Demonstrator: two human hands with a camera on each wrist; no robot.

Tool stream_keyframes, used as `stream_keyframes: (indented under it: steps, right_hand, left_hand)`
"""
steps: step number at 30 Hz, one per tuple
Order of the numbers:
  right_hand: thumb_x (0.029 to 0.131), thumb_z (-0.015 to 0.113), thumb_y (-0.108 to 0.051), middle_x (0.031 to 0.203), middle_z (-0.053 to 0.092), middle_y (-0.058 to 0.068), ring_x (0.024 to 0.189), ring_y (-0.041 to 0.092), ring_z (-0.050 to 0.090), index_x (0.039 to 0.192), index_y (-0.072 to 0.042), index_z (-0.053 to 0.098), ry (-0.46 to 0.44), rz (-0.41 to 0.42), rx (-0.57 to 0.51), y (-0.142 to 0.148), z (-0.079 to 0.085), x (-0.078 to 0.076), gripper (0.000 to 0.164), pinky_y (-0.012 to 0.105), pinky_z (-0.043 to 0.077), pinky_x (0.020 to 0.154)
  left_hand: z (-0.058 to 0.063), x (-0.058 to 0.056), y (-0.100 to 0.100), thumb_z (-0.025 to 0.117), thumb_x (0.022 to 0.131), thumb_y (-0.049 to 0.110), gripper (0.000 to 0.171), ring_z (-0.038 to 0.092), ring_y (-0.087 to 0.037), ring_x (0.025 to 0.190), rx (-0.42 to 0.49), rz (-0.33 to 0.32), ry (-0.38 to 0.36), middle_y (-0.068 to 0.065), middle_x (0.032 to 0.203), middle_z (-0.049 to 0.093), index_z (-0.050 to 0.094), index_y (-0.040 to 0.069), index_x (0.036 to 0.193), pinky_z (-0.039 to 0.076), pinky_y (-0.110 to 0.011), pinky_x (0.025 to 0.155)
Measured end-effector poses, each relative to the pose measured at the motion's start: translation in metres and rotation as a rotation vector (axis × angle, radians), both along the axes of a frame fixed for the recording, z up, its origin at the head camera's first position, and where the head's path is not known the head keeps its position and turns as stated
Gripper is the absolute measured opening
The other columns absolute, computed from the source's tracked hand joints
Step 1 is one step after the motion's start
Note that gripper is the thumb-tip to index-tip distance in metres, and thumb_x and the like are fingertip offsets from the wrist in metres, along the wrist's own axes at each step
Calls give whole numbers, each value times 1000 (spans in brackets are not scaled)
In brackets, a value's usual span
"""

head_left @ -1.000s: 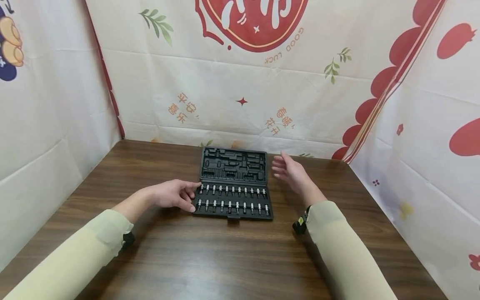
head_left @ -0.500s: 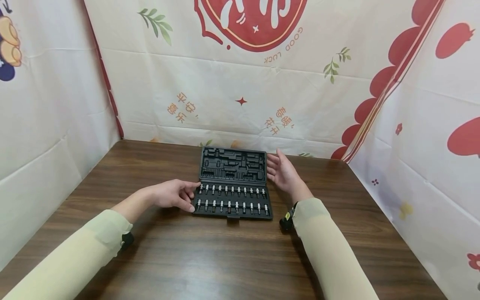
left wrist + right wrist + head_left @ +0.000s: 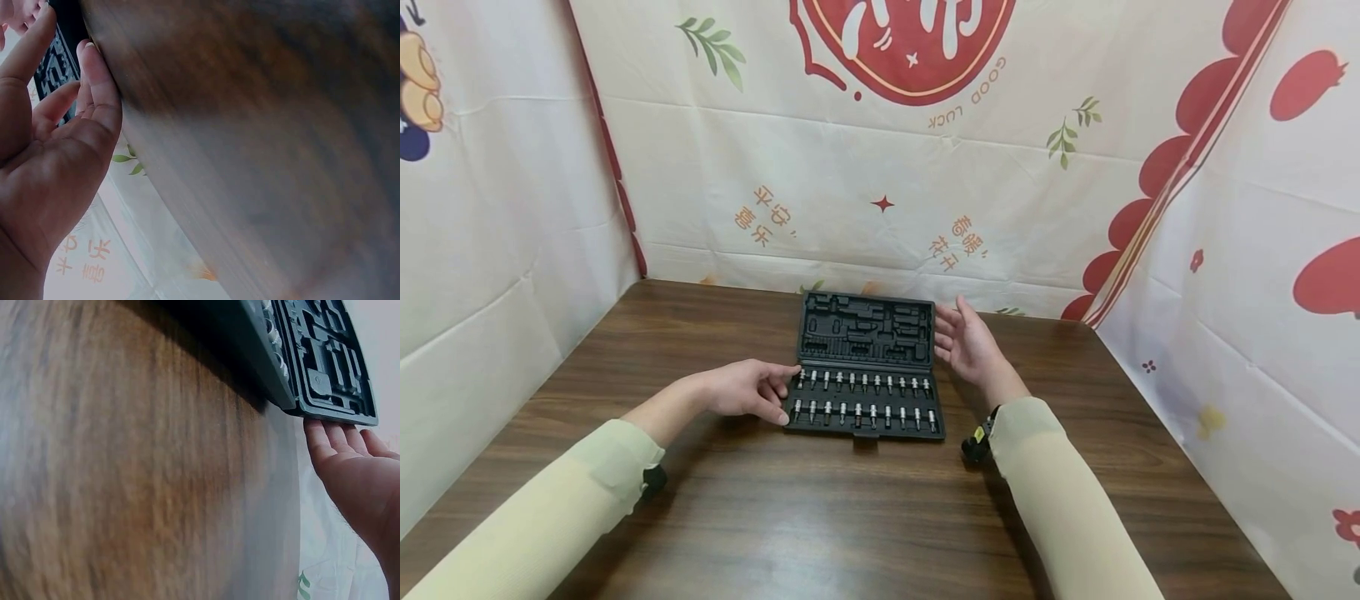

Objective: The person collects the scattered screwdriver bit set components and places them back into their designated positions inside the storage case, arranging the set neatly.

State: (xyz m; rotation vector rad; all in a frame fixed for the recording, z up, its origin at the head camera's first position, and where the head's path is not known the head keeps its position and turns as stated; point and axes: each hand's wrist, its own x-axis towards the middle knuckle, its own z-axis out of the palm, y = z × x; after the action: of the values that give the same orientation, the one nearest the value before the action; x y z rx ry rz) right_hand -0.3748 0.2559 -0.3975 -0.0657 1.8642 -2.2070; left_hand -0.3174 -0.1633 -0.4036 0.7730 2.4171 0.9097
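A black plastic bit socket case [image 3: 867, 365] stands open, its lid [image 3: 867, 331] tilted back with moulded recesses inside. Two rows of silver bit sockets [image 3: 858, 413] fill the base. At the base's left edge, my left hand [image 3: 747, 389] touches with thumb and index fingertip, the index finger extended and the others loosely bent. My right hand [image 3: 972, 342] has its fingers nearly straight at the lid's right edge. In the right wrist view, the fingertips [image 3: 317, 429] meet the lid's edge from outside, partly behind it.
The case sits toward the back of a brown wood-grain table [image 3: 820, 517]. A printed cloth backdrop [image 3: 850, 167] rises close behind it, with more cloth at both sides. A small latch tab [image 3: 866, 436] sticks out from the case's front.
My right hand has moved left from beside the case to the lid's right edge. The lid has tipped up very slightly. My left hand has stayed at the base's left edge.
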Motion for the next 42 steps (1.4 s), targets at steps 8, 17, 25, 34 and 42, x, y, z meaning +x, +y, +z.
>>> stream_keyframes:
  steps: [8,17,25,34,42]
  right_hand:
    - [114,26,-70,185,18,10,168,37,26,178,-22,18,51,5,18,3,7,7,81,55,16,138]
    - [113,35,-70,182,26,10,166,36,32,177,-23,25,77,-19,60,4,16,15,80,56,21,137]
    - [116,47,-56,135,69,-3,123,16,67,158,-19,57,91,-87,124,2,23,21,57,45,48,114]
    - [109,64,-55,119,69,-8,114,12,69,140,-20,62,98,-116,152,2,22,27,47,45,47,117]
    - [109,69,-46,110,75,-10,107,11,71,137,-14,65,94,-132,144,0,25,31,43,43,51,111]
  left_hand:
    - [1,1,1,90,94,28,96,65,-19,113,-1,-4,7,-10,125,69,38,0,169,52,-35,97]
    - [4,3,1,90,93,28,96,65,-19,113,-10,3,6,-10,126,69,38,0,169,51,-36,99]
    - [5,4,1,90,94,28,96,64,-20,113,-8,6,4,-10,126,69,39,0,169,51,-37,100]
    - [4,5,1,90,94,29,96,63,-20,114,-8,1,6,-10,127,68,38,1,169,51,-37,100]
    - [4,5,0,89,95,28,95,64,-20,113,-1,-5,10,-10,126,68,38,0,169,51,-36,98]
